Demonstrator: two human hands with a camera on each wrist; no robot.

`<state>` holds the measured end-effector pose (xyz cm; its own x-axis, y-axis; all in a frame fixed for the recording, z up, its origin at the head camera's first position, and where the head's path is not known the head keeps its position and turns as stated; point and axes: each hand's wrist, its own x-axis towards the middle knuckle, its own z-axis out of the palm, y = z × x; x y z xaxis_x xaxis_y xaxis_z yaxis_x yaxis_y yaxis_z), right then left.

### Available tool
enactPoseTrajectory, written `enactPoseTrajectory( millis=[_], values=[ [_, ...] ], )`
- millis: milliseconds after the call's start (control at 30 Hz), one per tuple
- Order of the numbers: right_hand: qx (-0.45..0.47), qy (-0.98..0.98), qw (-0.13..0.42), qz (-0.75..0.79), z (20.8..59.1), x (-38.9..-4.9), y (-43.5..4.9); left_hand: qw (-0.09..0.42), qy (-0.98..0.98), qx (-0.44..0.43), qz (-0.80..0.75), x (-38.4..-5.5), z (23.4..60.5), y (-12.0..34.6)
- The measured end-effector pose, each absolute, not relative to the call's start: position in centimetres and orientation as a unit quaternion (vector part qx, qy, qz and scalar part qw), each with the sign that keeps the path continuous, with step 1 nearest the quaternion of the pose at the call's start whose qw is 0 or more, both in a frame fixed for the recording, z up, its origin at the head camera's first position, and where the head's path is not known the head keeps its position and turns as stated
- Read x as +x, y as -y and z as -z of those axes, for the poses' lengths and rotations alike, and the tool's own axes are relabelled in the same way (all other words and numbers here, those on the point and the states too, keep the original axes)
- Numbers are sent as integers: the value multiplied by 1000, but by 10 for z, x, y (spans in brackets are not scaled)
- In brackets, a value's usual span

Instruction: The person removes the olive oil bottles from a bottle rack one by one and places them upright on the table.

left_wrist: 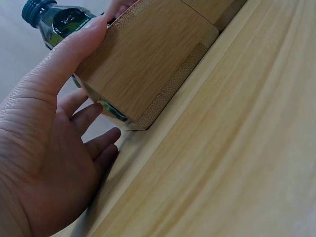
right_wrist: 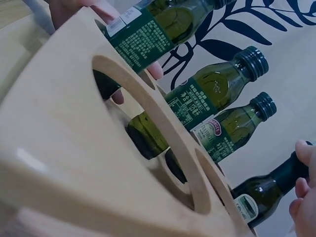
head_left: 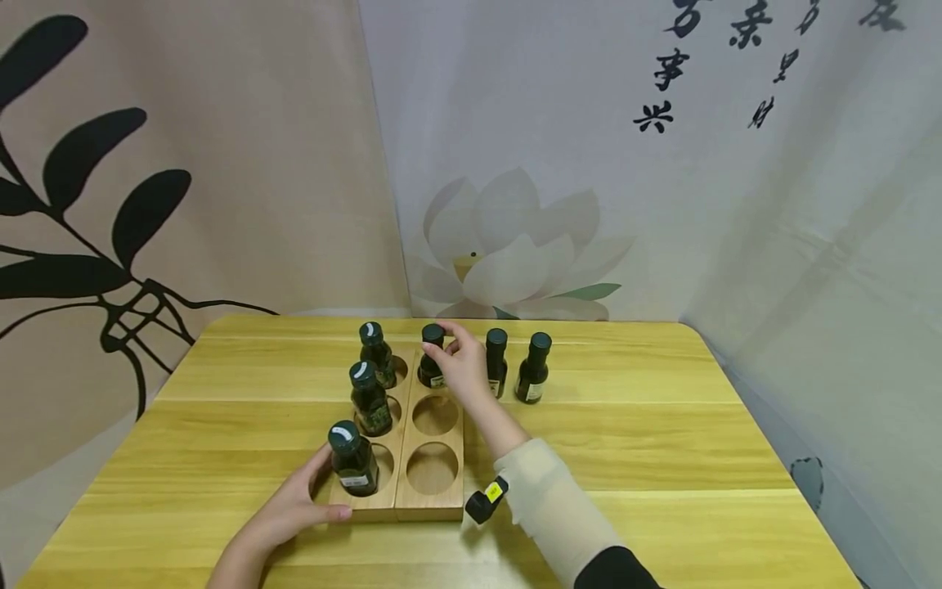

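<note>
A wooden bottle rack (head_left: 434, 512) with round holes in two columns lies on the table. Three green-capped olive oil bottles (head_left: 353, 470) stand in its left column. My right hand (head_left: 465, 366) pinches the dark cap of a slim dark bottle (head_left: 431, 372) at the far hole of the right column; in the right wrist view, this bottle's (right_wrist: 261, 192) lower end is hidden by the rim. My left hand (head_left: 298, 503) grips the rack's near left corner, thumb at the front and fingers along the left side. In the left wrist view, that thumb (left_wrist: 81, 42) lies against the wood.
Two more slim dark bottles, one (head_left: 496, 360) close behind my right hand and another (head_left: 533, 372) farther right, stand on the table (head_left: 625, 458). A black device with a yellow label (head_left: 487, 499) sits at my right wrist. A printed curtain (head_left: 530, 164) hangs behind the table's far edge.
</note>
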<state>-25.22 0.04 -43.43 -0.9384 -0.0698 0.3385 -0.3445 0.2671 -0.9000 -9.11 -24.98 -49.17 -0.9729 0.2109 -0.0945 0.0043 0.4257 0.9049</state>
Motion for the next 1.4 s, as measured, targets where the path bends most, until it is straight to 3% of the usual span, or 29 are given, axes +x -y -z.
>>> enactPoseTrajectory(
  millis=[700,933,1400],
  values=[
    [166,760,177,-603,392,-239,-6,102,-833,63,-540,-90,493,250],
    [200,737,188,-618,340,-208,-12,106,-835,58,-538,-90,493,250],
    [230,702,198,-644,310,-203,-31,113,-839,52,-529,-92,491,251]
  ],
)
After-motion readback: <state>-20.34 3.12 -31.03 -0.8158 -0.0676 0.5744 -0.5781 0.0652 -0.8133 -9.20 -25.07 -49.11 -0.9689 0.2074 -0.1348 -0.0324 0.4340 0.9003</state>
